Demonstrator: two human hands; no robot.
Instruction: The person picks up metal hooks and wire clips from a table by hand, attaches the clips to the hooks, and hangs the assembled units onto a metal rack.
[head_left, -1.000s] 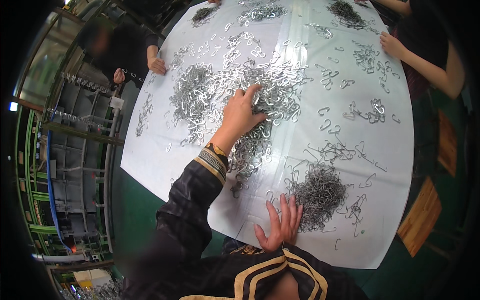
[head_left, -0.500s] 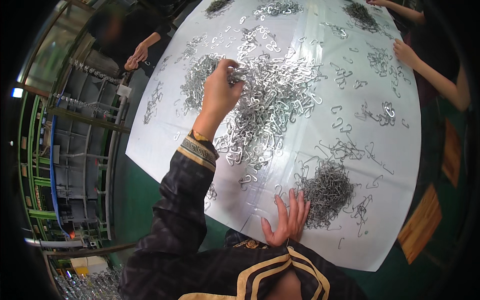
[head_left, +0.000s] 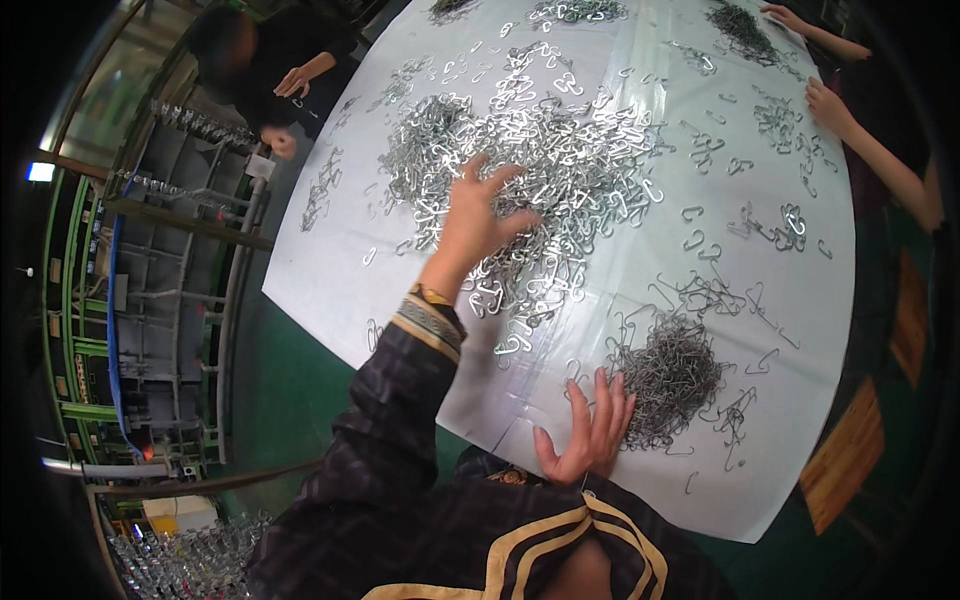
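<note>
My left hand [head_left: 478,222] reaches over the big heap of shiny metal hooks [head_left: 560,165] mid-table. Its thumb and fingers are spread, and I make out nothing held in them. At the table's near edge my right hand [head_left: 590,432] lies palm down with its fingers stretched out. Its fingertips are beside a pile of thin, dark wire hooks [head_left: 668,385]. A finer, greyer pile of hooks [head_left: 428,130] adjoins the big heap on the left.
The white-covered table [head_left: 640,500] carries scattered hooks and smaller piles [head_left: 740,32]. Another person's hand [head_left: 295,82] is at the far left, a second person's forearm [head_left: 865,140] at the right edge. Wooden boards [head_left: 845,455] stand at right; metal racks [head_left: 170,330] stand left.
My left hand has come down and opened; the hooks it held a moment ago are no longer in it. My right hand stays on the table. The person at far left has parted their hands.
</note>
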